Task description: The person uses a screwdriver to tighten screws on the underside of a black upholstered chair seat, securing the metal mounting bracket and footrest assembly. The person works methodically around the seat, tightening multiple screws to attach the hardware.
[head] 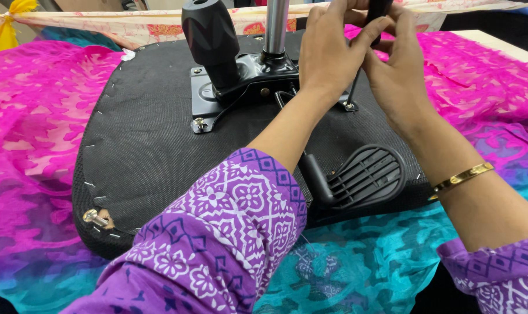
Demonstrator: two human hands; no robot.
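Both your hands meet above the metal plate point(240, 75) of the upturned chair seat point(147, 145). Your left hand point(328, 55) and right hand point(397, 75) pinch one dark upright handle point(378, 11), its shaft pointing down.

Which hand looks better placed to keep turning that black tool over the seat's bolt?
Probably the right hand: it lies along the black tool, whose shaft reaches the bolt. The left hand grips the handle top, seemingly steadying it.
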